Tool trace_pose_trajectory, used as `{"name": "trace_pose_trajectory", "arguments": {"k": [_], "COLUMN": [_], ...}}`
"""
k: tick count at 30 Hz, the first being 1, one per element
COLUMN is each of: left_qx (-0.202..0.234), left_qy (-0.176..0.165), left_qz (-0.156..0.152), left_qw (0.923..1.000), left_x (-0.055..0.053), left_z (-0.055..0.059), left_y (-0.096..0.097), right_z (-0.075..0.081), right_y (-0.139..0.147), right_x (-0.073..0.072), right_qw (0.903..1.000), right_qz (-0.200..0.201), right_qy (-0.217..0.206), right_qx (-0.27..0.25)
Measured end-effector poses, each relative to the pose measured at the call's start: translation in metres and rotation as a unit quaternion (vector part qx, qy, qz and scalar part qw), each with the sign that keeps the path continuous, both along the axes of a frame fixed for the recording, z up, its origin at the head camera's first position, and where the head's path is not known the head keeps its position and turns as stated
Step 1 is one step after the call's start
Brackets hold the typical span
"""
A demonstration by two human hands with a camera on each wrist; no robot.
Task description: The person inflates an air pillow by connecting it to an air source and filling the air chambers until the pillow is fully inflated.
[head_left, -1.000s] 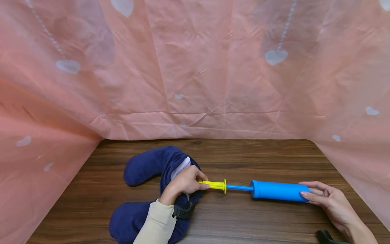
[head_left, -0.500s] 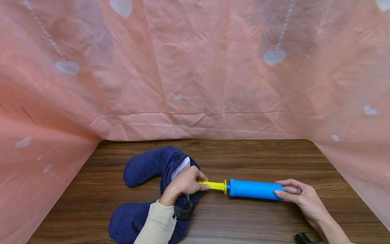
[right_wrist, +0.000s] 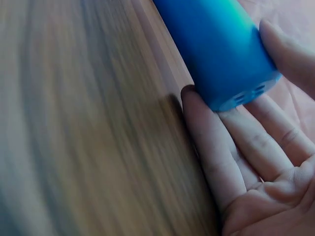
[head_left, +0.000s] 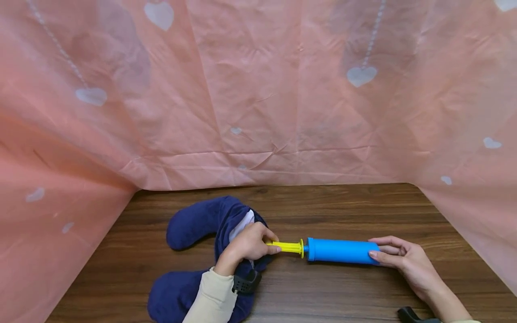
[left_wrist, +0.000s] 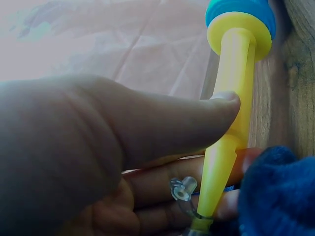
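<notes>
A hand pump with a blue barrel [head_left: 339, 250] and a ribbed yellow nozzle [head_left: 287, 247] lies level across the table in the head view. My left hand [head_left: 247, 244] pinches the nozzle between thumb and fingers. In the left wrist view the nozzle's tapered tip meets a clear plastic valve [left_wrist: 202, 223], its small clear cap [left_wrist: 184, 189] hanging beside it. Under that hand is a navy U-shaped neck pillow [head_left: 194, 224] with a white lining [head_left: 241, 225] showing. My right hand [head_left: 409, 264] holds the barrel's far end, thumb on one side and fingers on the other.
The dark wooden table [head_left: 343, 206] is bordered at the back and sides by a pink curtain [head_left: 258, 112] with pale hearts. A black wrist device [head_left: 247, 283] sits on the left wrist, another black piece [head_left: 412, 315] by the right forearm.
My right hand has pushed the blue barrel leftward toward the yellow nozzle, and nearly all of the blue rod has slid inside. My left hand keeps its pinch on the nozzle.
</notes>
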State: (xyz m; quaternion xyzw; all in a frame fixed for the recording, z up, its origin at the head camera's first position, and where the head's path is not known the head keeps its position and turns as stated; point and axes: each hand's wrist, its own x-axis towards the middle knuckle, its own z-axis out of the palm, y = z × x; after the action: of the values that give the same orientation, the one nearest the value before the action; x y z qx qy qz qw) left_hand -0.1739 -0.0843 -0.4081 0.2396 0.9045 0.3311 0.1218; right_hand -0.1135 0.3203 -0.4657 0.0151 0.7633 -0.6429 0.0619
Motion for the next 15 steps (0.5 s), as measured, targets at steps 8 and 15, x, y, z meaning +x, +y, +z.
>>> {"name": "trace_pose_trajectory", "arguments": {"k": [8, 15], "left_qx": [0.000, -0.003], "left_qy": [0.000, 0.006], "left_qz": [0.001, -0.005], "left_qw": [1.0000, 1.0000], "left_x": [0.000, -0.001], "left_z": [-0.001, -0.002], "left_y": [0.000, 0.002], "right_z": [-0.004, -0.010], "right_y": [0.045, 0.093], "right_x": [0.005, 0.020], "right_qw": [0.9996, 0.9983], "right_qz": [-0.023, -0.056], "right_qy": [-0.003, 0.014], "right_qx": [-0.018, -0.007]}}
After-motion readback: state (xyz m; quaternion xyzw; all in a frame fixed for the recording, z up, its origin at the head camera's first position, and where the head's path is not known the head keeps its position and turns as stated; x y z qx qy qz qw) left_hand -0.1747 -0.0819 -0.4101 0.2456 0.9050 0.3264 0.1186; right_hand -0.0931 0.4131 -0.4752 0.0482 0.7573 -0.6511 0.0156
